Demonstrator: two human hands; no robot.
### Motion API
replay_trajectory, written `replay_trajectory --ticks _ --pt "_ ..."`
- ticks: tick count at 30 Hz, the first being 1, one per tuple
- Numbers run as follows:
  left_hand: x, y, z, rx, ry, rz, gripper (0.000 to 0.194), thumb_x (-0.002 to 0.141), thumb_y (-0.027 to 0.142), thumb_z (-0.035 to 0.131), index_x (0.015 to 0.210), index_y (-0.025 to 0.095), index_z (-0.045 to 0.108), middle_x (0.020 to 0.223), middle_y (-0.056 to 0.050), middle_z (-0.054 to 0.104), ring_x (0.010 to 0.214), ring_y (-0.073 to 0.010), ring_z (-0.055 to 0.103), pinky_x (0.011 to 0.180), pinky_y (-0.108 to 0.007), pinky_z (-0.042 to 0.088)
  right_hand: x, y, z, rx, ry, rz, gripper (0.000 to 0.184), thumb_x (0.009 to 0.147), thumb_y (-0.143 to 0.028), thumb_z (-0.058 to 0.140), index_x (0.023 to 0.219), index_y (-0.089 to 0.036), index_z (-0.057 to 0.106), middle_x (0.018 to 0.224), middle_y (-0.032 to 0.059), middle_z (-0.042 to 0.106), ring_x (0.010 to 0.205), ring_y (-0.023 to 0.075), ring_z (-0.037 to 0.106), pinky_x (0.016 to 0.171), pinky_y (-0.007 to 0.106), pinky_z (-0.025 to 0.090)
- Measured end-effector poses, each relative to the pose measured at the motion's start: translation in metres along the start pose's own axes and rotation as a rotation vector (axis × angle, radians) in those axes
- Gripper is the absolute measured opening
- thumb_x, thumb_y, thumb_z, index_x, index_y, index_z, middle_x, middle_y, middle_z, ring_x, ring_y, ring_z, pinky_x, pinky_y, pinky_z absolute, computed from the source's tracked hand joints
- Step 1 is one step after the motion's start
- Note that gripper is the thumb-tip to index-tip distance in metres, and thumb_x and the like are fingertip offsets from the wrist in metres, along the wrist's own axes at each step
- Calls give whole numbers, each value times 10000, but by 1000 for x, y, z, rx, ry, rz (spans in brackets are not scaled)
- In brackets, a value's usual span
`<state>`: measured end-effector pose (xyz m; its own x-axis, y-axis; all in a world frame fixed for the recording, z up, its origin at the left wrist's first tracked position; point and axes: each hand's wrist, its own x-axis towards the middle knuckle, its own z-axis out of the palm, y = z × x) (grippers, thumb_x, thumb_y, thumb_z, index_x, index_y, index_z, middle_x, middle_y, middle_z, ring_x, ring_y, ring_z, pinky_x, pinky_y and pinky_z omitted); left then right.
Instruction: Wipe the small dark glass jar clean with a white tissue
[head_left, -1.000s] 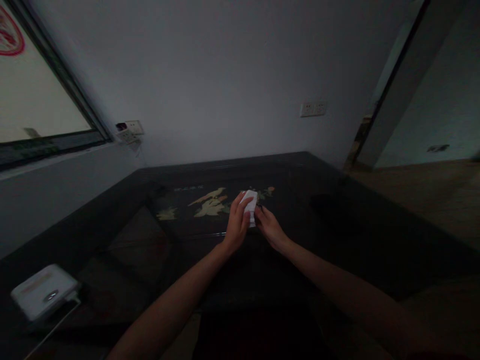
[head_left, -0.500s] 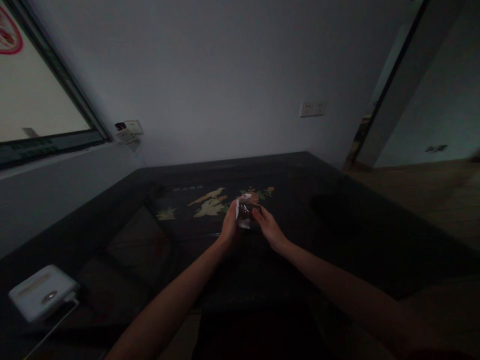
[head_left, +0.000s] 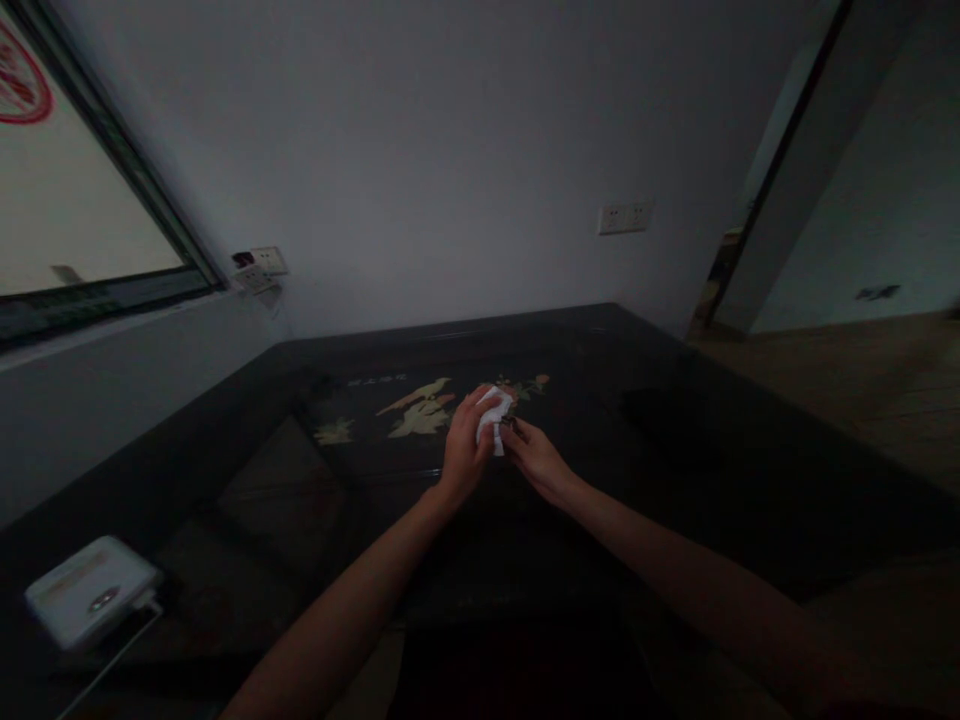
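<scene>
My left hand [head_left: 466, 440] is closed on a white tissue [head_left: 491, 412], its fingers wrapped over the front of it. Pressed against the tissue is a small dark glossy object [head_left: 511, 424], mostly covered, so its kind does not show. My right hand [head_left: 536, 455] pinches that object at its right edge, thumb and fingers together. Both hands meet above the middle of the dark table [head_left: 600, 350], over an inlaid picture of birds [head_left: 420, 405] and flowers [head_left: 541, 382].
A white box-shaped device [head_left: 94, 590] with a cable [head_left: 112, 662] lies at the table's left. Wall sockets [head_left: 625, 217] are behind the table, and a socket with a plug-in adapter [head_left: 259, 272] is by the window [head_left: 90, 180].
My left hand has brought the tissue over the face of the dark object, which showed openly before. My right hand keeps its grip in nearly the same place.
</scene>
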<state>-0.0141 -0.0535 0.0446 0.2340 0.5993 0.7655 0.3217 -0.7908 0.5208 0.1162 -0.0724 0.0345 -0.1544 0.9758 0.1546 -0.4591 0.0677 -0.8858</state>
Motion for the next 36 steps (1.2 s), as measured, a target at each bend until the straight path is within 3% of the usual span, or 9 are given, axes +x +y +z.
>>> replay_trajectory --ticks 3,8,11,15,21,25,28,33,36 --pt "1 -1 0 -103 26 -101 380 941 416 365 1161 188 575 1281 -116 544 1211 -235 474 1039 -407 333 2 0 -2 25 10 19 360 637 -450 775 878 -200 678 836 10 682 794 172 612 787 306 447" --pt "3 -9 10 -568 176 -513 437 894 511 404 1123 192 596 1126 -74 644 1005 -215 606 890 -340 457 3 -1 -3 40 13 32 390 596 -441 804 873 -193 688 902 36 701 875 205 634 874 354 449" --pt "4 -12 15 -711 256 -644 410 860 501 459 1060 183 622 1062 -56 670 965 -209 621 866 -326 468 1 -2 -1 30 13 37 391 602 -464 796 865 -197 684 919 42 704 899 220 636 866 372 466" --pt "2 -3 13 -658 257 -600 407 889 486 428 1086 183 616 1114 -61 650 1017 -209 598 913 -329 445 -2 -4 1 38 14 22 416 632 -506 762 890 -191 676 955 55 707 902 223 642 857 382 481" --pt "-8 9 10 -183 110 -167 431 953 439 329 1285 211 480 1376 -103 457 1295 -227 389 1095 -413 261 0 -4 1 72 84 -2 433 649 -539 733 898 -191 665 936 56 713 910 225 644 817 353 480" --pt "-8 9 11 -68 44 -62 421 959 412 330 1323 237 446 1432 -103 392 1345 -228 315 1118 -444 208 1 -1 0 59 88 -4 426 657 -534 725 901 -193 648 926 51 712 896 231 643 772 346 484" --pt "-5 6 10 -165 104 -154 422 949 434 349 1284 216 484 1369 -107 464 1297 -227 387 1104 -422 249 1 1 -2 10 91 -13 414 653 -487 747 937 -202 647 924 37 703 871 206 641 790 333 480" --pt "0 -9 16 -581 204 -503 433 929 469 339 1187 196 553 1247 -85 587 1130 -221 560 994 -383 410 1 2 -4 -63 110 -55 456 630 -456 778 990 -214 636 984 47 691 917 217 640 862 364 476" --pt "1 -14 21 -714 209 -656 450 918 486 337 1182 198 559 1189 -74 628 1072 -223 597 943 -380 453 0 0 -3 -68 80 -67 465 649 -501 752 993 -212 632 997 57 690 930 227 639 864 375 485"
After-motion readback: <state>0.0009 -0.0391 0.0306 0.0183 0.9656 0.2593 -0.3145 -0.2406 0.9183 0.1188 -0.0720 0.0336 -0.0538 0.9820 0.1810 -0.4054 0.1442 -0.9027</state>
